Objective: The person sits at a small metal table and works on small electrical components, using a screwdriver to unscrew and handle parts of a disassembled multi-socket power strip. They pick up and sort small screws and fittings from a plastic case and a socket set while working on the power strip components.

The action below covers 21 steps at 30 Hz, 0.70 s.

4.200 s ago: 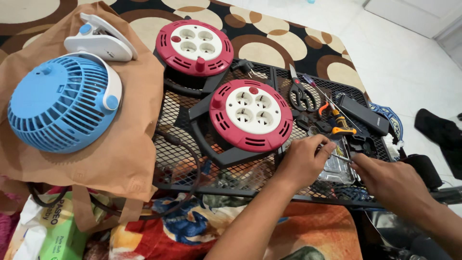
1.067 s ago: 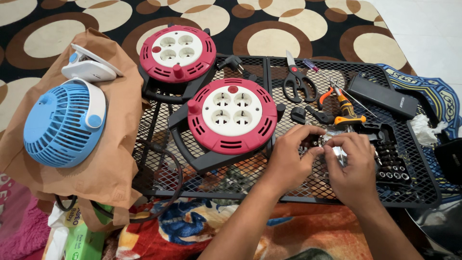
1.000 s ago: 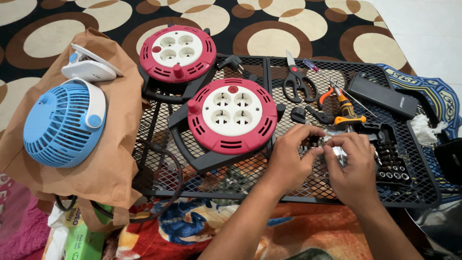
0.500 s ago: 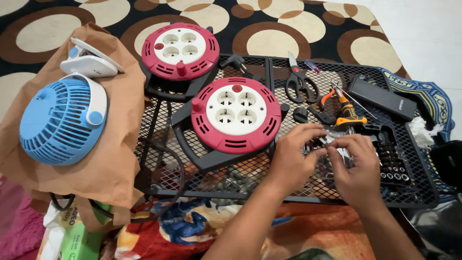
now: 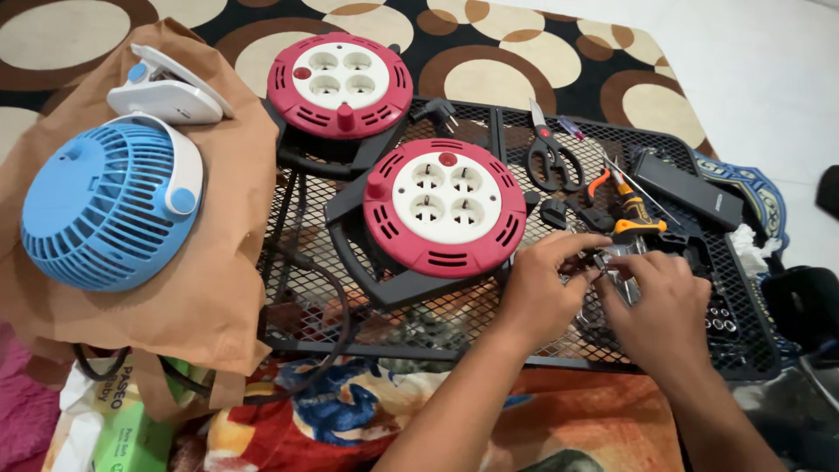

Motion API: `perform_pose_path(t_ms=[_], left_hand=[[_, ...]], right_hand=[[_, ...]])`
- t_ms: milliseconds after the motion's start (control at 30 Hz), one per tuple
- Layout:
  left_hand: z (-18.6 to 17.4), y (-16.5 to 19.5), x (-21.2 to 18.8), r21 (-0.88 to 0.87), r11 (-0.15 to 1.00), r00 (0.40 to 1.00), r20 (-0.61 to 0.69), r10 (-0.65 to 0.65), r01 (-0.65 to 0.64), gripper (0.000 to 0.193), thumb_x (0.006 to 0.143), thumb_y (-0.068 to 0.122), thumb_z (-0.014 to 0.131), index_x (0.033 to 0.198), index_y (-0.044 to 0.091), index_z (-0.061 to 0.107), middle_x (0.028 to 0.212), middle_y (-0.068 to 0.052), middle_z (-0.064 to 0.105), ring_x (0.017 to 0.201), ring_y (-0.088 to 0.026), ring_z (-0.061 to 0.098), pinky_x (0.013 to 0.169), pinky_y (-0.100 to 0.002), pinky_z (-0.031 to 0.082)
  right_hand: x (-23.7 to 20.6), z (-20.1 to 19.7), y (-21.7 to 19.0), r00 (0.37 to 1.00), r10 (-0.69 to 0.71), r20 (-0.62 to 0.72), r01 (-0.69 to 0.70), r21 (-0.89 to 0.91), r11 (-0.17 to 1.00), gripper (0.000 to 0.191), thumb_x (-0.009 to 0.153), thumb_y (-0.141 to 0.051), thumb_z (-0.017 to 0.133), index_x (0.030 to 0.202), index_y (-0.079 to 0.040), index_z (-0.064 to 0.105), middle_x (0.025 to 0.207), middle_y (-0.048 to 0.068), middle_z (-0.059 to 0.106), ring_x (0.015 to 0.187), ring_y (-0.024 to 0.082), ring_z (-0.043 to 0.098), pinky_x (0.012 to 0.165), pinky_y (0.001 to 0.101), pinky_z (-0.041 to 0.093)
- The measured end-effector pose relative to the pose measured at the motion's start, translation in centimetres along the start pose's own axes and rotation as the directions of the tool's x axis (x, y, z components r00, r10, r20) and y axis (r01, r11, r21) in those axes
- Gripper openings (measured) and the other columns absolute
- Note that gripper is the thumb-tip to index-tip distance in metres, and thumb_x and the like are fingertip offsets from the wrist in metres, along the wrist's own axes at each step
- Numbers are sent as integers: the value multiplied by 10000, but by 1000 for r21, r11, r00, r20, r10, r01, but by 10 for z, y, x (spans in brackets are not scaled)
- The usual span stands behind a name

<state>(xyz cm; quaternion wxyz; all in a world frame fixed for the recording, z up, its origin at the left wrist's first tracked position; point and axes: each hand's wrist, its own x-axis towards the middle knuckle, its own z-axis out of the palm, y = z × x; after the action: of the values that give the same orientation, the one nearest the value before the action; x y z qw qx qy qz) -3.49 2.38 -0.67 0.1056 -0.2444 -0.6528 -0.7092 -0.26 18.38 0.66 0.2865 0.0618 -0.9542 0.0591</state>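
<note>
While both hands are meeting at lower right of the frame, the left hand [image 5: 546,293] and right hand [image 5: 660,301] are pinching a small metal part [image 5: 603,262] between nearly closed fingers. Screwdriver [image 5: 634,210] and scissors [image 5: 551,157] are lying untouched on the mesh worktop [image 5: 297,262], so assembly seems unfinished.

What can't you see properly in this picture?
From the head view:
- The small shiny piece is mostly hidden by the left hand and right hand; its kind is unclear.
- The tiny metal bits are too small to identify.
- The dark thing is cut off by the right edge.
</note>
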Motion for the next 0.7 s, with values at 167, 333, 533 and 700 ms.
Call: perform_pose_path(t_ms=[167,333,533,700], left_hand=[[0,-1,2,-32,999,1000,6,-7,7,440,848,33,683,1288,39,678,1092,-151,700,891,-229,719,800,-318,595],[4,-1,4,-68,998,999,-48,13,-16,312,947,134,670,1238,25,696,1091,-160,721,929,-248,729,827,-332,591],[3,-4,3,-36,999,998,-52,28,-30,261,987,123,642,1214,10,704,1061,-184,720,966,-308,705,856,-376,551],[3,-4,5,-46,999,998,-52,27,-29,246,979,108,652,1199,6,692,1078,-186,720,974,-314,708,853,-377,552]], right_hand=[[12,4,13,944,222,245,-253,101,962,274,800,-193,760,1048,-78,774,968,106,751,852,327,718,773,431,547],[10,-1,43,903,351,249,-397,171,901,269,942,-209,715,1132,-19,732,946,158,753,830,253,733,764,375,554],[-9,-23,68,864,269,425,-495,620,609,296,1004,-123,584,1256,31,606,873,68,674,781,124,622,694,273,504],[-22,-28,63,762,369,532,-648,624,437,323,1030,-141,558,1276,28,683,817,12,601,697,69,490,621,236,397]])
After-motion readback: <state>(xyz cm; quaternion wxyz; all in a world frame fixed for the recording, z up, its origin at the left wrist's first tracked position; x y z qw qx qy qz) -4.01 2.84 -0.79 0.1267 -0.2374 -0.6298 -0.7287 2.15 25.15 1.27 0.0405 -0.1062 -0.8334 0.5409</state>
